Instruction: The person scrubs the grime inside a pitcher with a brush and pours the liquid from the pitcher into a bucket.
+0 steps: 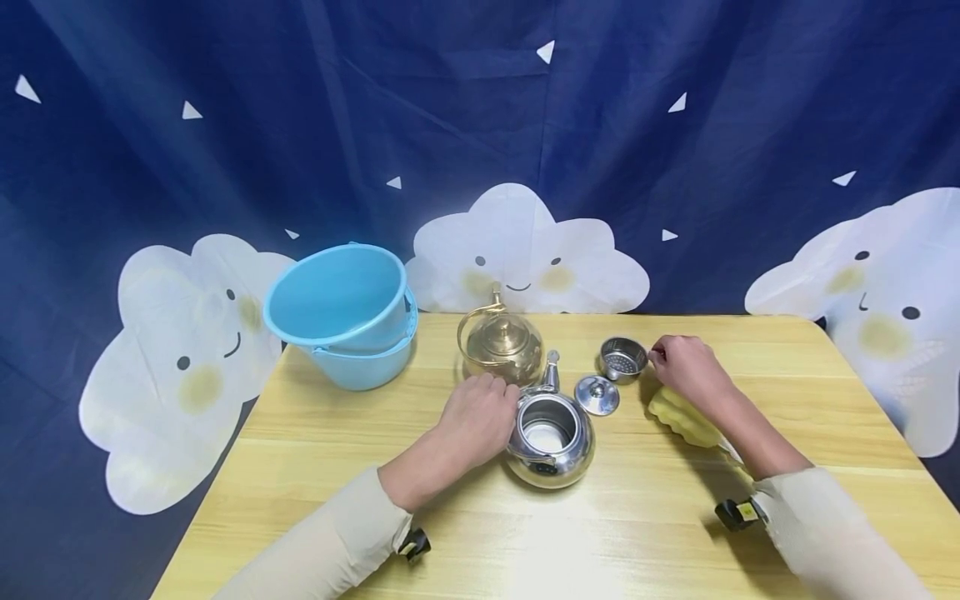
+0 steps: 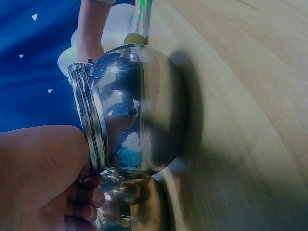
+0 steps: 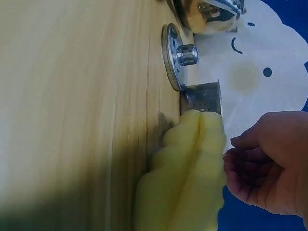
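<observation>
Silver kettle [image 1: 573,454] sits upright just to the right of the left grip [image 1: 480,417], whose fingers are curled round its handle [image 2: 94,130]; its top is open and its spout points away from the person. Behind everything, well beyond both grips, hangs a dark blue curtain [image 1: 465,100] with white clouds. Below the grips spreads the wood-patterned tabletop [image 1: 300,500]. Beyond the left grip and off to its left stand nested light blue buckets [image 1: 375,329], the upper one tilted. A gold kettle [image 1: 517,346] stands near, just past the left grip. Below the right grip [image 1: 692,367], on its near side, lies a yellow sponge brush [image 1: 681,414]. Just left of the right grip's fingertips is a perforated metal strainer [image 1: 624,358]; those fingers are bent, but I cannot tell whether they pinch its rim. Between the two grips, near the strainer, the small silver lid [image 1: 597,395] lies knob up.
</observation>
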`<state>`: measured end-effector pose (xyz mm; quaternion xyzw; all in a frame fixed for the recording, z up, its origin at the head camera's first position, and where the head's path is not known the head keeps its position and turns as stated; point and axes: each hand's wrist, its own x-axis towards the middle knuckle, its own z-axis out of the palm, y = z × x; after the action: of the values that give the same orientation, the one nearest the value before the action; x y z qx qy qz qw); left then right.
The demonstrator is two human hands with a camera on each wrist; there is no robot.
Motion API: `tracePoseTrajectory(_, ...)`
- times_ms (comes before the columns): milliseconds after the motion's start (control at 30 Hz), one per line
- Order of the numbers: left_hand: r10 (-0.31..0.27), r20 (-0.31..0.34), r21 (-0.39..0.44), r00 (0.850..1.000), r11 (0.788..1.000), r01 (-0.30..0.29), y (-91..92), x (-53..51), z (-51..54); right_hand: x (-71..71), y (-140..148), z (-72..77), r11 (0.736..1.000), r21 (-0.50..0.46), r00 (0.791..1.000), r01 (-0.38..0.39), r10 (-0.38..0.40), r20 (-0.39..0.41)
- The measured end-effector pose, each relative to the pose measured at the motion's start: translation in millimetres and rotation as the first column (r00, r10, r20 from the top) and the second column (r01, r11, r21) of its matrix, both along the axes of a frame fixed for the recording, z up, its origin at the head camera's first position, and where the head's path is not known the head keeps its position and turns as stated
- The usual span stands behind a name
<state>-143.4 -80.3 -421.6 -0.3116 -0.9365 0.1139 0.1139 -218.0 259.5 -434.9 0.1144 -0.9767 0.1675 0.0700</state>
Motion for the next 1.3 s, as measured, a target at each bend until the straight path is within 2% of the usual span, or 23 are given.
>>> tracePoseTrajectory(167,-0.007,-0.017,0.003,1.0,1.0,0.007,-0.8,0.2,-0.6,9.7,2.8,2.2,1.0,-0.007,0.999,-0.02,0.019,-0.045)
tracePoseTrajectory(767,-0.009,-0.025,-0.017,1.0,1.0,0.009,-1.0,1.5,0.5,41.0,6.9,9.6,0.998,0.01,0.992,-0.067,0.068,-0.11)
tracePoseTrajectory(933,-0.014,-0.036,-0.015,0.999,1.0,0.013,-0.5,1.0,1.3,50.7,12.4,12.6,0.998,0.01,0.995,-0.062,0.063,-0.076)
tracePoseTrajectory(1300,0.001,-0.011,-0.038,1.0,0.999,-0.001,0.9,0.6,2.4,69.6,33.7,18.8,1.0,0.011,0.999,-0.026,0.026,0.019)
